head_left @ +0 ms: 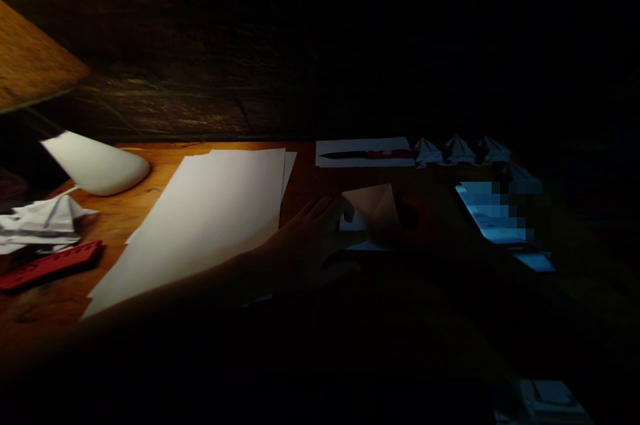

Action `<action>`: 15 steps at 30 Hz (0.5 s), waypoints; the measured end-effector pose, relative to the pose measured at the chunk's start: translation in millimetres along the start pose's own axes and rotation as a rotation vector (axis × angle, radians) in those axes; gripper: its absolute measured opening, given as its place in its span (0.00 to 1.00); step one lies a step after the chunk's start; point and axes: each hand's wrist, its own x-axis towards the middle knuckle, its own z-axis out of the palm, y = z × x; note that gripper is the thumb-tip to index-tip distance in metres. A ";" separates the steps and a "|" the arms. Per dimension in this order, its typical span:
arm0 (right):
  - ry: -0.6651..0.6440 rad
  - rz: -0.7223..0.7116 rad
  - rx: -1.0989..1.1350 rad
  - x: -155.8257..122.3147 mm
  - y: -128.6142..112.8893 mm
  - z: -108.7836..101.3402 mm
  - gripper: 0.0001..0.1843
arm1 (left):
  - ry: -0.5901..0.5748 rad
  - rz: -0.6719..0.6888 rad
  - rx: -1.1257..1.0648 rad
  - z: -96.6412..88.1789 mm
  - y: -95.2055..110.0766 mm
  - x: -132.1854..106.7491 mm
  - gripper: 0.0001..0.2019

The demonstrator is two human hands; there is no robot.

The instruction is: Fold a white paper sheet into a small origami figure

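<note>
A small folded sheet of paper [373,208] with a pointed top and diagonal creases lies on the wooden table, between my two hands. My left hand [313,238] reaches in from the left; its fingers are stretched out and apart, with a bent fingertip on the paper's left edge and the thumb lower down. At the paper's right edge is my right hand [417,222], deep in shadow. Its fingers are too dark to make out, and I cannot tell whether they grip the paper.
White sheets [220,205] lie to the left, near a lamp [100,162] and a red remote-like object [53,265]. Crumpled-looking folded paper [45,222] sits there too. Behind, a knife [370,154] rests on paper beside several folded paper shapes [459,149]. A lit phone [495,218] is at right.
</note>
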 end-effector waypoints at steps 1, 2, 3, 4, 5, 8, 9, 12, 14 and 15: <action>-0.003 0.000 -0.022 -0.5 -3.2 1.3 0.21 | 0.003 -0.031 -0.031 -0.3 0.7 0.2 0.21; -0.016 0.007 -0.039 -0.7 -6.3 2.3 0.20 | 0.007 -0.061 -0.073 -0.2 0.9 0.6 0.20; -0.030 0.018 -0.052 -0.7 -8.9 2.8 0.20 | 0.021 -0.095 -0.120 0.3 0.5 1.2 0.18; -0.044 0.027 -0.062 -0.6 -10.7 3.1 0.20 | 0.052 -0.136 -0.159 1.1 -0.4 1.9 0.15; -0.053 0.035 -0.068 -0.4 -11.5 3.4 0.20 | 0.099 -0.187 -0.178 2.3 -2.0 2.6 0.12; -0.030 0.031 -0.091 0.2 -9.8 4.6 0.19 | 0.252 -0.406 -0.063 5.9 -8.4 3.8 0.10; -0.025 0.025 -0.104 0.4 -8.6 5.2 0.19 | 0.260 -0.464 -0.006 6.9 -10.4 4.0 0.13; -0.018 0.011 -0.142 1.1 -5.8 7.3 0.19 | 0.215 -0.523 0.033 9.4 -13.0 4.6 0.17; -0.013 0.016 -0.161 1.6 -3.9 9.1 0.19 | 0.213 -0.515 -0.034 10.9 -12.0 5.3 0.16; -0.018 0.019 -0.167 1.8 -2.8 10.2 0.18 | 0.229 -0.516 -0.079 11.7 -11.1 5.8 0.15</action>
